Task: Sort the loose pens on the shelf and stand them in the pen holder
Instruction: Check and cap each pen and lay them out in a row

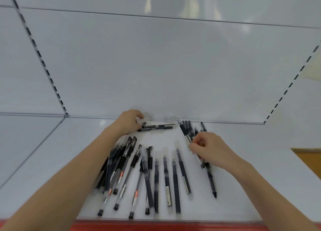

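Several black and clear pens [166, 180] lie scattered on the white shelf [260, 170]. My left hand [129, 122] reaches to the shelf's back and grips the ends of two dark pens [157, 127] lying sideways there. My right hand [209, 148] has its fingers curled, pinching a bunch of pens [186, 129] that fans toward the back wall. One black pen [211, 178] sticks out below that hand. A loose cluster of clear-barrelled pens [119, 170] lies by my left forearm. No pen holder is in view.
A white back panel [156, 65] rises behind the shelf, with slotted uprights at left [40, 57] and right [293, 78]. A red strip [165, 224] runs along the shelf's front edge. A wooden surface [309, 156] shows at the far right.
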